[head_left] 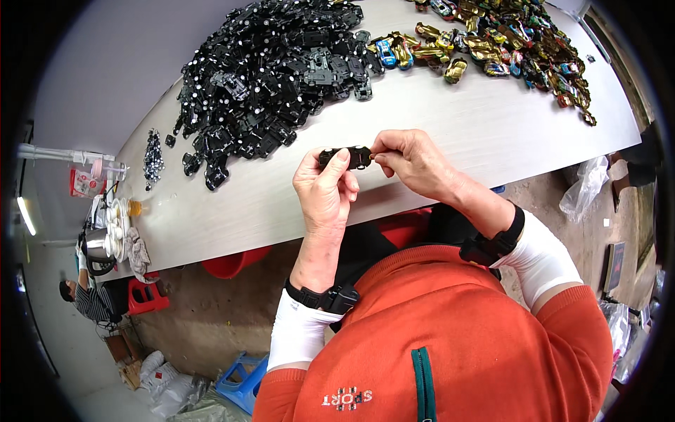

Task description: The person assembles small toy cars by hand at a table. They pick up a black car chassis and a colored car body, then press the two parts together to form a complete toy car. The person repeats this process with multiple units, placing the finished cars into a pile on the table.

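Over the front part of the table, my left hand (322, 191) grips a small black toy car chassis (360, 157) with its wheels on, the thumb pressed across it. From the right, my right hand (420, 166) pinches thumb and forefinger together right at the chassis's end. Something tiny may be between those fingertips, too small to make out. Beyond my hands rises a big heap of black toy car chassis (264, 84). Farther right lies a pile of shiny gold and coloured toy car bodies (517, 46).
A small heap of tiny shiny parts (152, 160) lies on the pale table (232, 225) at left. Cups (116, 228) and a cloth (137, 252) crowd its left end. Below are a red basin (235, 263) and a blue stool (241, 380). Another person (90, 299) is far left.
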{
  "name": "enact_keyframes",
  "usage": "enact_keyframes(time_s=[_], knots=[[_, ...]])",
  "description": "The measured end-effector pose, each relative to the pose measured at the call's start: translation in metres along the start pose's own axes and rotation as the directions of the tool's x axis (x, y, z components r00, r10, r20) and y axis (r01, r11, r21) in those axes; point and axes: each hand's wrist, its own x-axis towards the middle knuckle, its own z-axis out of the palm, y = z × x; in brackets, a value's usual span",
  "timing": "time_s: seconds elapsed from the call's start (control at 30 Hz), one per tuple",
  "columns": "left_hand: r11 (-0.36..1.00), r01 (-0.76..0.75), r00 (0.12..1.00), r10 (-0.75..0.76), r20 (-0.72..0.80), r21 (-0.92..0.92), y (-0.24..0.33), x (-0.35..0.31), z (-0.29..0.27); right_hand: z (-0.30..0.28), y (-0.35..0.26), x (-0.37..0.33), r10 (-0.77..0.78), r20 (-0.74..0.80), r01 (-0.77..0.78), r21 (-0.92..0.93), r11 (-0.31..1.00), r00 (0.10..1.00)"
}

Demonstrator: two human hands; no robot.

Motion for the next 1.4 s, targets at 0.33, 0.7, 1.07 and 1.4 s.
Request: enact_keyframes(time_s=[0.33, 0.7, 1.07, 1.4], knots=[[0.997, 0.062, 0.998, -0.062, -0.010, -0.035, 0.003, 0.005, -0.001, -0.003, 0.000, 0.001, 0.078, 0.092, -0.098, 0.247, 0.964, 0.993], [0.988, -0.136, 0.989, 0.140, -0.052, 0.074, -0.005, -0.009, 0.011, 0.002, 0.003, 0.003, 0.048, 0.009, -0.048, 0.124, 0.991, 0.999], [0.984, -0.141, 0.989, 0.145, -0.034, 0.111, -0.001, -0.002, 0.009, 0.001, 0.009, 0.005, 0.071, 0.055, -0.080, 0.198, 0.977, 0.996], [0.989, 0.032, 0.999, -0.027, -0.035, 0.144, 0.001, 0.006, 0.000, -0.011, 0.006, 0.003, 0.223, 0.156, -0.265, 0.353, 0.897, 0.962]])
